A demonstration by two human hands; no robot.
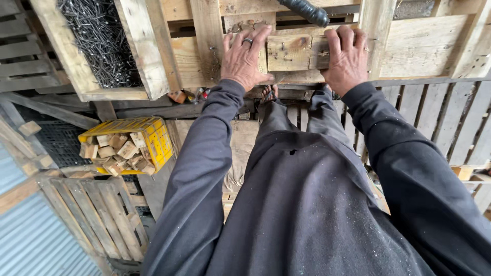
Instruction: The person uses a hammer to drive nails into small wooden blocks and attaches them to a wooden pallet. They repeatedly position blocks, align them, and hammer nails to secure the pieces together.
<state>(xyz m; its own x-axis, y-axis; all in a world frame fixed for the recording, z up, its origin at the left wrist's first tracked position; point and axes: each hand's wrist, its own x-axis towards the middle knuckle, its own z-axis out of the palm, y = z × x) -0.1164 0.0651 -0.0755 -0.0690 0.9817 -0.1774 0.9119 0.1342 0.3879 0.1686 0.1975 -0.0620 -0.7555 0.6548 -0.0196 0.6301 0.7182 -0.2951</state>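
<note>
My left hand (244, 59), with a ring on one finger, lies flat on the wooden pallet (419, 48) on the bench, fingers against the left side of a small wooden block (289, 52). My right hand (346, 56) presses down on the block's right side and the board under it. Both hands flank the block, which has nails in its top. A black hose end (308, 11) hangs just above and between the hands. Dark sleeves and dark clothing fill the lower view.
A wooden box of loose dark nails (99, 41) stands at the upper left. Below it on the floor, a yellow plastic crate (153, 135) holds several wooden blocks. Pallets (97, 214) lie at lower left and slats (440, 120) at right. My sandalled foot (269, 93) shows under the bench.
</note>
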